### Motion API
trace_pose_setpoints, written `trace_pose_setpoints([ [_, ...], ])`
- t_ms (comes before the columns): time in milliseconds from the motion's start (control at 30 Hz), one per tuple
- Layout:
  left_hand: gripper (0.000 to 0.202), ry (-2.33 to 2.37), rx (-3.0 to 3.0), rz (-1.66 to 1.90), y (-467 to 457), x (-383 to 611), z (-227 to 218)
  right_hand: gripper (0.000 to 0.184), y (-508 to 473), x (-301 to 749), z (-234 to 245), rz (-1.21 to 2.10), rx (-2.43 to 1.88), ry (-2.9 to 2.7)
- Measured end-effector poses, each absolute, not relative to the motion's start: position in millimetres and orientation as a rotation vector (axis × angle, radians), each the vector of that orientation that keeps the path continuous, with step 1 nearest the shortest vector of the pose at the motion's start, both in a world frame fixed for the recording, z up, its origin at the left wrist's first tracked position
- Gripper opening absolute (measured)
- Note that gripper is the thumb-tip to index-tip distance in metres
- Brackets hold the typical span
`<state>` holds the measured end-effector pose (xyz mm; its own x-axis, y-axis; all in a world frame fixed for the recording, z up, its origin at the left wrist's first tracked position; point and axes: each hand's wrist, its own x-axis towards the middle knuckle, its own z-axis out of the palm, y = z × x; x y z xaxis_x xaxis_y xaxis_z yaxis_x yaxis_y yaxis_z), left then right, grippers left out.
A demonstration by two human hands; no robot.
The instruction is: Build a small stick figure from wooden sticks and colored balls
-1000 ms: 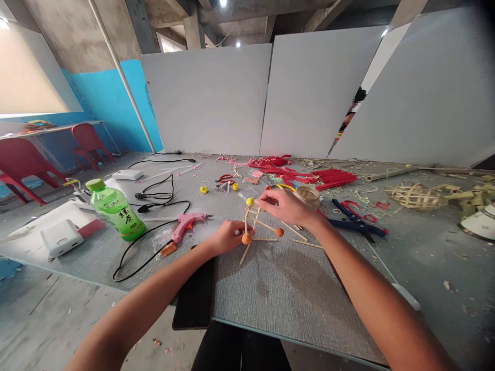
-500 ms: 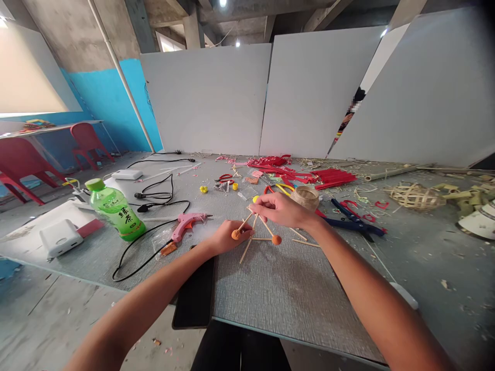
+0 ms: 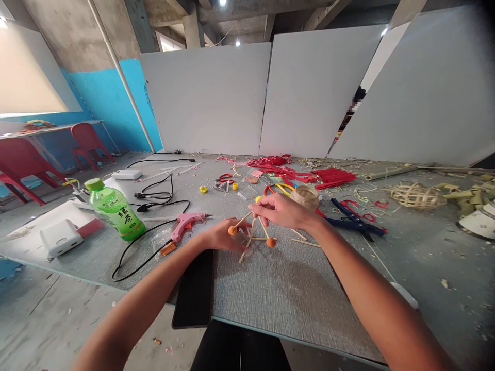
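My right hand (image 3: 276, 210) pinches the top of a small frame of thin wooden sticks (image 3: 263, 227), close to a yellow ball (image 3: 258, 199). Orange clay-like balls sit on two lower stick ends, one at the right (image 3: 271, 242) and one at the left (image 3: 232, 230). Beside the frame, my left hand (image 3: 225, 235) has its fingers apart around the left sticks, with no firm grip visible. Loose sticks (image 3: 306, 242) lie on the table to the right and beneath the frame.
A pink glue gun (image 3: 188, 224), a green bottle (image 3: 115, 211) and a black phone (image 3: 194, 291) are on the left. Blue-handled cutters (image 3: 353, 225), a jar (image 3: 305, 197), red strips (image 3: 334, 178) and a woven bamboo piece (image 3: 416, 197) lie right and behind.
My left hand's fingers have loosened from the stick and spread. The stick frame has tilted slightly, its orange balls shifting left. My right hand keeps its pinch at the top.
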<state>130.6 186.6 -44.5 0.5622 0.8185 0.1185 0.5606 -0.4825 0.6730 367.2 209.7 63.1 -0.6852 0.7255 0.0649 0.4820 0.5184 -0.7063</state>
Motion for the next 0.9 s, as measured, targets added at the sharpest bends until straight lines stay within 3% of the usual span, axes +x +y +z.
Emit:
trace_pose_setpoints([
  [200, 0.085, 0.973, 2.164, 0.45, 190.0, 107.3, -23.5, 0.049, 209.1, 366.1, 62.9, 0.958, -1.003, -2.395],
  [367, 0.071, 0.801, 1.81, 0.624, 196.1, 100.6, -21.0, 0.041, 206.2, 363.7, 65.2, 0.955, -0.984, -2.409],
  [567, 0.059, 0.921, 1.803, 0.808, 193.8, 113.3, -27.2, 0.034, 206.0, 363.6, 61.6, 1.015, -0.997, -2.346],
  [900, 0.052, 0.955, 1.811, 0.844, 192.0, 119.6, -27.5, 0.041, 208.4, 361.2, 57.3, 1.082, -1.114, -2.305],
])
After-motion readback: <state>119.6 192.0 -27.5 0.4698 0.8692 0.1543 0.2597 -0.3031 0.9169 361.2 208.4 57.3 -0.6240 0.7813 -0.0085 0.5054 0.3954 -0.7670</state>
